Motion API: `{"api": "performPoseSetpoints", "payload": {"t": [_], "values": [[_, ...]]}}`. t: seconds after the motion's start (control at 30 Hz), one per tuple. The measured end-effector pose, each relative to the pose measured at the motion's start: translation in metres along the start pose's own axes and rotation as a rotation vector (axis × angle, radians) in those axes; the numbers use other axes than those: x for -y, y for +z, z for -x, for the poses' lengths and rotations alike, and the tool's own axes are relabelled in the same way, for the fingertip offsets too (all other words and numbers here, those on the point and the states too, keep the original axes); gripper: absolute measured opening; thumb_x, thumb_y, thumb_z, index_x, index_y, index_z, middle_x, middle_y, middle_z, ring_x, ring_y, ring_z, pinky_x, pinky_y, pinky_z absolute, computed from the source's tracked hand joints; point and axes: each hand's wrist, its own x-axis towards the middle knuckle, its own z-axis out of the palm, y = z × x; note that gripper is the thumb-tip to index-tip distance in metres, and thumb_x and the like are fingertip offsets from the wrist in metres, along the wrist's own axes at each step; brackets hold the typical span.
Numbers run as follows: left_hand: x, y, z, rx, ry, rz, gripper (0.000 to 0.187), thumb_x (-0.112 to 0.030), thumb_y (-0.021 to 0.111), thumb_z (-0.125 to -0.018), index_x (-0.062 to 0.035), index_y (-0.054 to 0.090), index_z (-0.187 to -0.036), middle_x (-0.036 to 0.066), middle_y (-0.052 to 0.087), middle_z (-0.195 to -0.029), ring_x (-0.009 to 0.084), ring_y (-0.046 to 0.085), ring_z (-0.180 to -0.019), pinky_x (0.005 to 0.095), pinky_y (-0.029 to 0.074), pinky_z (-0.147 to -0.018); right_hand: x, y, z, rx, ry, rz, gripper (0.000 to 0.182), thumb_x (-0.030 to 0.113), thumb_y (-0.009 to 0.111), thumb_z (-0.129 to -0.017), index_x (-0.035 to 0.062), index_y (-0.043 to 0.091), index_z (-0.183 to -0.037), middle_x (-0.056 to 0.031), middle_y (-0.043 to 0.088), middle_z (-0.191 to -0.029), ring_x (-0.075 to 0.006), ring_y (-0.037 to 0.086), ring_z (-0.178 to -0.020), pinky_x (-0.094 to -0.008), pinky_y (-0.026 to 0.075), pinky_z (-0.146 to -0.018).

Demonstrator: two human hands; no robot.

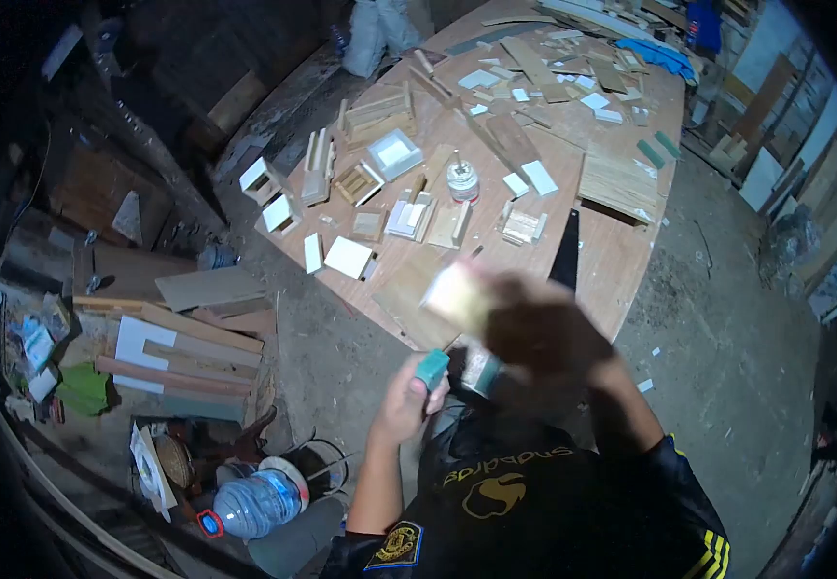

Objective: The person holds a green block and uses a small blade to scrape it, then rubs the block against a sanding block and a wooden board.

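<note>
My left hand [403, 403] is closed around a small green block [432, 368], held upright in front of my chest. My right hand [544, 333] is raised over the table's near corner and badly smeared by motion. At its fingertips is a bright, pale blur [457, 294]; I cannot tell whether the fingers grip it. Partly hidden under the right hand is a pale piece with a green edge [481, 372]. A flat wooden panel [417, 297] lies on the table just beyond my hands.
On the wooden table [592, 289] stand a jar with a brush [462, 181], a white tray [395, 152], small wooden boxes [359, 183] and scattered offcuts. A dark saw blade [566, 251] lies near the right edge. A large water bottle [256, 504] and boards [182, 352] are on the left.
</note>
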Motion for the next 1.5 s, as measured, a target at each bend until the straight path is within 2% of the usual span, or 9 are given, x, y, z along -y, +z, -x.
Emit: {"api": "performPoseSetpoints", "payload": {"t": [0.13, 0.2, 0.63, 0.77, 0.97, 1.1, 1.17, 1.33, 1.5], "values": [[-0.009, -0.014, 0.006, -0.009, -0.049, 0.131, 0.067, -0.063, 0.048, -0.089, -0.0001, 0.044, -0.11, 0.007, 0.045, -0.075, 0.0115, 0.04, -0.056, 0.0238, 0.035, -0.051, 0.023, -0.004, -0.005, -0.302, -0.019, -0.171, 0.057, 0.01, 0.061, -0.082, 0.0158, 0.046, -0.138, -0.0181, 0.059, -0.117, -0.0292, 0.061, -0.097, -0.0383, 0.052, -0.083], [-0.011, -0.018, 0.004, 0.008, -0.047, 0.148, 0.067, -0.063, 0.047, -0.089, 0.0001, 0.043, -0.109, 0.007, 0.045, -0.075, 0.0116, 0.04, -0.056, 0.0237, 0.035, -0.051, 0.017, 0.005, 0.0, -0.131, -0.117, 0.289, 0.064, 0.015, 0.061, -0.084, 0.0216, 0.038, -0.143, -0.0188, 0.057, -0.122, -0.0329, 0.059, -0.104, -0.0416, 0.051, -0.089], [-0.01, -0.049, -0.026, 0.083, -0.201, 0.121, 0.059, -0.055, 0.038, -0.098, -0.0002, 0.048, -0.115, 0.006, 0.052, -0.081, 0.0129, 0.048, -0.059, 0.0248, 0.041, -0.054, 0.006, 0.059, -0.032, -0.176, 0.168, 0.327, 0.076, 0.022, 0.066, -0.082, 0.0256, 0.029, -0.148, -0.0183, 0.058, -0.103, -0.0382, 0.058, -0.093, -0.0447, 0.05, -0.085], [-0.036, -0.047, -0.041, -0.328, -0.524, 0.148, 0.064, -0.062, 0.036, -0.095, -0.0032, 0.053, -0.113, 0.007, 0.06, -0.091, 0.0163, 0.057, -0.074, 0.0289, 0.046, -0.06, 0.033, 0.07, -0.048, -0.153, 0.143, 0.431, 0.074, 0.017, 0.066, -0.081, 0.0246, 0.033, -0.146, -0.0149, 0.059, -0.108, -0.0348, 0.059, -0.092, -0.0422, 0.051, -0.085], [-0.035, -0.087, -0.07, 0.332, -0.521, 0.464, 0.063, -0.062, 0.027, -0.096, -0.0066, 0.053, -0.114, 0.004, 0.054, -0.072, 0.0157, 0.049, -0.054, 0.0269, 0.037, -0.045, -0.008, 0.077, -0.078, -0.426, 0.049, 0.746, 0.064, 0.013, 0.071, -0.065, 0.0096, 0.058, -0.128, -0.0096, 0.056, -0.092, -0.0251, 0.053, -0.068, -0.0362, 0.044, -0.057], [-0.041, -0.087, -0.092, 0.196, -0.287, 0.137, 0.056, -0.052, 0.025, -0.101, -0.0071, 0.05, -0.122, 0.003, 0.058, -0.086, 0.012, 0.054, -0.06, 0.0274, 0.042, -0.048, 0.004, 0.096, -0.075, -0.458, -0.004, 0.684, 0.041, 0.015, 0.072, -0.066, 0.004, 0.059, -0.104, -0.0164, 0.055, -0.088, -0.0347, 0.056, -0.075, -0.0415, 0.047, -0.065], [-0.024, -0.101, -0.104, 0.347, -0.36, 0.193, 0.053, -0.054, 0.029, -0.1, -0.008, 0.052, -0.114, 0.005, 0.055, -0.069, 0.0168, 0.054, -0.052, 0.0291, 0.045, -0.047, 0.009, 0.093, -0.076, -0.613, 0.288, 0.459, 0.04, 0.018, 0.073, -0.069, 0.0014, 0.058, -0.103, -0.0165, 0.052, -0.085, -0.0377, 0.054, -0.075, -0.042, 0.046, -0.066], [-0.06, -0.104, -0.11, 0.587, -0.565, 0.487, 0.055, -0.057, 0.033, -0.098, -0.0076, 0.053, -0.112, 0.005, 0.056, -0.073, 0.015, 0.052, -0.054, 0.0307, 0.045, -0.05, 0.017, 0.078, -0.072, -0.786, 0.245, 0.622, 0.07, 0.011, 0.069, -0.078, -0.0028, 0.04, -0.14, -0.0211, 0.059, -0.102, -0.0368, 0.06, -0.09, -0.0379, 0.048, -0.077], [-0.076, -0.082, -0.135, 0.035, -0.415, 0.649, 0.056, -0.057, 0.038, -0.096, -0.0078, 0.047, -0.122, 0.006, 0.056, -0.087, 0.0196, 0.054, -0.065, 0.0321, 0.048, -0.058, 0.029, 0.106, -0.064, -1.043, 0.159, 0.331, 0.067, 0.008, 0.062, -0.083, -0.0086, 0.033, -0.141, -0.0241, 0.051, -0.132, -0.0318, 0.053, -0.122, -0.037, 0.039, -0.102]]}}
